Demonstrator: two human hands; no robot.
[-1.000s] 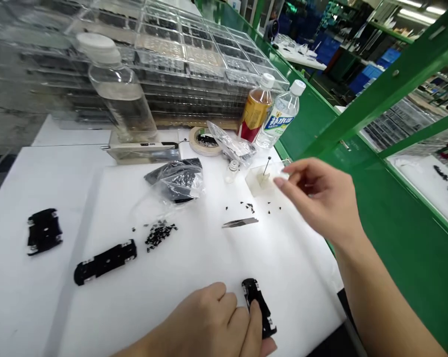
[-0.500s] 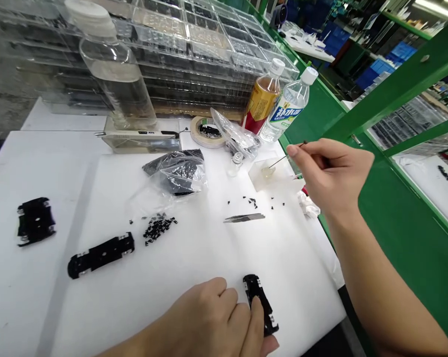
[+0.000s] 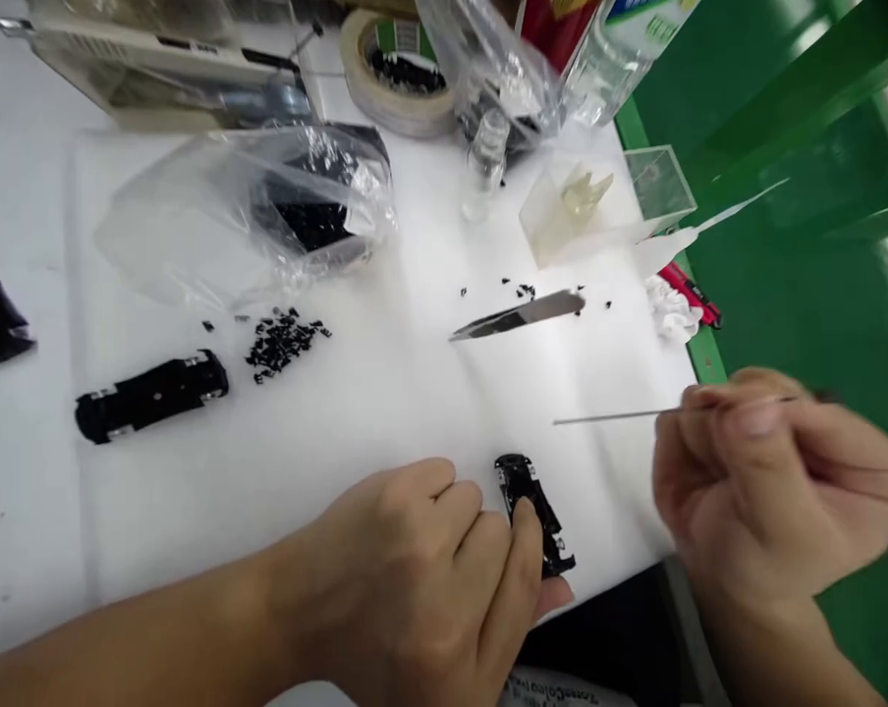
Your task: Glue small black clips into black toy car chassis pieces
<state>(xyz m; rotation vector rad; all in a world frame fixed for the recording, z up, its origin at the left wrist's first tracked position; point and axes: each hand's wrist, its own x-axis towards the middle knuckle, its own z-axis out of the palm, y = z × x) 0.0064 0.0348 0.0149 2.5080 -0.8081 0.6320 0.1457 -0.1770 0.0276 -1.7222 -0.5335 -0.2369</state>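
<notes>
hands are both being kept low over the white desk (image 3: 31,511). left hand (image 3: 407,579) is being held part-closed around a black plastic part (image 3: 533,511), w/ fingers pressed to its side, so the part is being kept steady near the desk's front edge. right hand (image 3: 764,491), blurred, is being drawn down & back from the clear plastic block (image 3: 583,201) & is now well apart from it. its fingers are being pinched shut on a thin steel pin (image 3: 613,416), w/ the tip being pointed left toward the black plastic part; a gap is being left between the two, no contact visible.

around them, a slim steel tool (image 3: 522,314) is being left lying mid-desk among a few tiny black bits (image 3: 525,291). a heap of similar bits (image 3: 282,344) is lying further left, beside a second black part (image 3: 149,396). a plastic bag w/ black contents (image 3: 245,211), a small glass vial (image 3: 486,162) & a roll of tape (image 3: 396,74) are lying toward the back. a white cloth (image 3: 672,309) is lying by the desk's right edge, approx below the block.
</notes>
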